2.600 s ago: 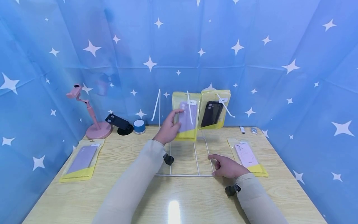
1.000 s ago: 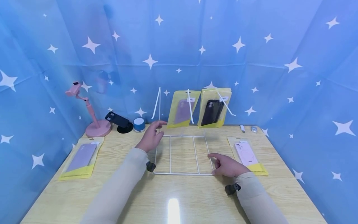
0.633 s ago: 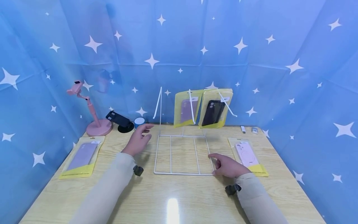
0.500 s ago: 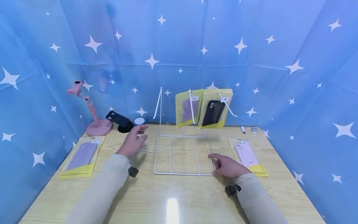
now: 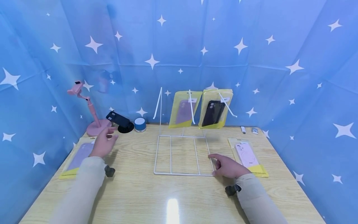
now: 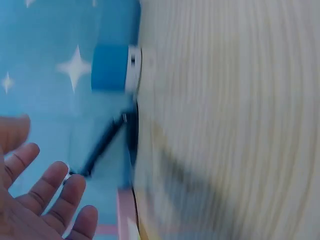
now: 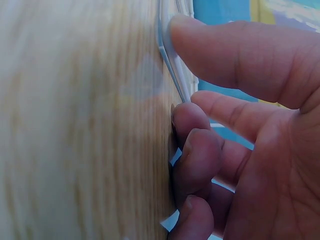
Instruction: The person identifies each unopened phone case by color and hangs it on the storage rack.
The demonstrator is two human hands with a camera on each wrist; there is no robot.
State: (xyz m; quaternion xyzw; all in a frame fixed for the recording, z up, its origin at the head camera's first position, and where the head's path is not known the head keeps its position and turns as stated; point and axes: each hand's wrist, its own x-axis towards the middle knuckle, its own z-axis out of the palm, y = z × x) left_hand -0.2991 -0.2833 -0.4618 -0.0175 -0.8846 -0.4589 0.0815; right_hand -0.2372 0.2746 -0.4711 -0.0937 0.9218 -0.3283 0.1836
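Note:
A white wire rack [image 5: 170, 155] stands mid-table, its flat base toward me. Two yellow packets hang on its hooks: a purple phone case [image 5: 183, 110] and a black phone case [image 5: 213, 112]. My right hand [image 5: 226, 166] rests at the base's front right corner. In the right wrist view its fingers [image 7: 235, 55] pinch the white wire [image 7: 170, 65]. My left hand [image 5: 103, 143] hovers open and empty over the table's left side, just above a flat yellow packet with a purple case [image 5: 81, 158]. In the left wrist view, the spread fingers [image 6: 45, 200] hold nothing.
Along the back left stand a pink phone stand [image 5: 95, 124], a black phone holder [image 5: 120, 121] and a small blue speaker [image 5: 139, 124]. A packet with a pink case [image 5: 247, 155] lies right of the rack. Two small items [image 5: 242, 129] sit at the back right. Blue starred cloth encloses the table.
My left hand let go of the purple case packet on the hook and swept left across the table to above the flat packet. The right hand stayed on the rack base.

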